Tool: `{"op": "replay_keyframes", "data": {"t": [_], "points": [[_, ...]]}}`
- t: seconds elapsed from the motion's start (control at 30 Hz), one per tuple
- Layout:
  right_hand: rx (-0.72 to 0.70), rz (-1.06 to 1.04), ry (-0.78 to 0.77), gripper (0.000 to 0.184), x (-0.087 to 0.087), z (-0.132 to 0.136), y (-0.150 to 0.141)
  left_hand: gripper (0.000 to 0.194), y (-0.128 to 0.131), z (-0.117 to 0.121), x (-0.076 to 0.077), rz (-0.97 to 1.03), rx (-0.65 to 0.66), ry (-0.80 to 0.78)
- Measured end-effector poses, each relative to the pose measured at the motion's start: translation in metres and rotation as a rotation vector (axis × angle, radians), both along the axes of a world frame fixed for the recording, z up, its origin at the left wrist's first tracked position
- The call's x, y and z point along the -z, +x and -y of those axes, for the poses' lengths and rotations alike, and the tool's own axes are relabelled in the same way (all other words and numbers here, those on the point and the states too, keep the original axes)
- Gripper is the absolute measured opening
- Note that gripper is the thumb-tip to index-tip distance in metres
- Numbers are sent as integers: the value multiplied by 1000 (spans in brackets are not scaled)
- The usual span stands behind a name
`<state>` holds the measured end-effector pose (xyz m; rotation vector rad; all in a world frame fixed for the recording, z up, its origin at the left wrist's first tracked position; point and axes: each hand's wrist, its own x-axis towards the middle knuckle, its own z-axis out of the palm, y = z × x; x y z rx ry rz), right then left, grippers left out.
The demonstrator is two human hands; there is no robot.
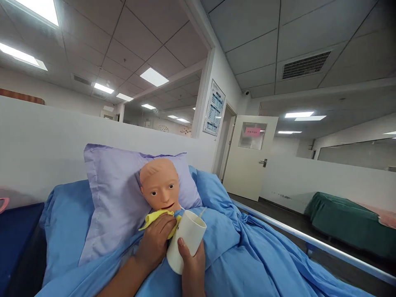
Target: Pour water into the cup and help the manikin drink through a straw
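A training manikin (159, 185) lies in bed, its head on a lilac pillow (114, 194), covered by a blue sheet (235, 251). My left hand (154, 241) is closed on a yellow cloth (154, 216) pressed under the manikin's chin. My right hand (192, 264) grips a white cup (185, 239), tilted with its mouth toward the manikin's face. The two hands touch each other at the chest.
A metal bed rail (309, 239) runs along the right side. Behind the bed stands a white partition wall (40, 144). A cream door (247, 159) is at the back, and a green-covered bed (346, 222) stands at the right.
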<state>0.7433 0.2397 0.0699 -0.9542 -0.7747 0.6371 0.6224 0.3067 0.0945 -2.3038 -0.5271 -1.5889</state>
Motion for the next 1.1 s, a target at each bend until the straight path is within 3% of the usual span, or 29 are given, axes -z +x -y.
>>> {"op": "replay_keyframes", "data": {"t": [0.17,0.27,0.37,0.47,0.6,0.97,1.1], "points": [[-73,78,-22,68,0,5,-2,40,-33,4,44,207,-129,-176],[-179,139,-45,66,-3,9,-6,36,-50,20,67,447,-196,-405],[-264,205,-57,64,-6,15,-11,40,-61,40,80,628,-199,-651],[-314,258,-63,64,-8,19,-16,47,-66,53,82,680,-156,-815],[-372,291,-96,64,-8,22,-18,47,-68,60,78,677,-125,-921],[-437,159,-134,68,-14,17,-14,45,-69,63,70,623,-141,-943],[-464,246,-139,63,-21,15,-4,43,-69,66,66,607,-132,-942]]}}
